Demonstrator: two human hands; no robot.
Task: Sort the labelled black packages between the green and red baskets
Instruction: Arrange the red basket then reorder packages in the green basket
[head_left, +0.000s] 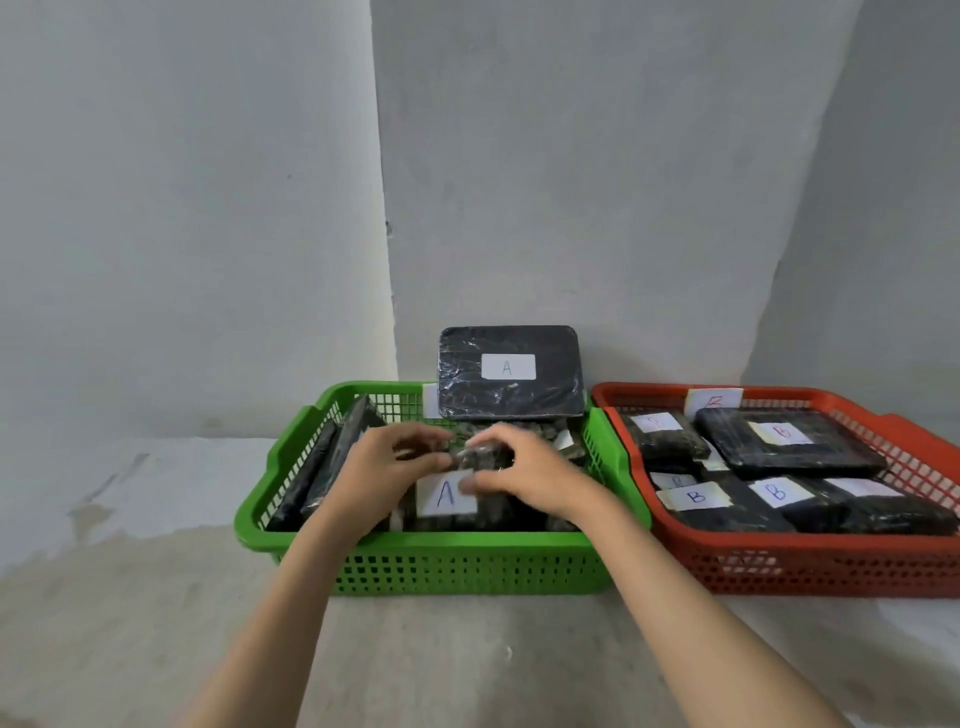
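Your left hand (387, 465) and right hand (524, 467) are both in the green basket (467, 566), fingers curled round a small black package (480, 457) held between them just above the one labelled "A" (445, 493). This looks close to finished: the red basket (810, 566) beside it shows packages marked "B" (777, 492) wherever I can read them. Further back, a flat package marked "A" (511, 371) leans at the green basket's far rim; the held one's label is hidden.
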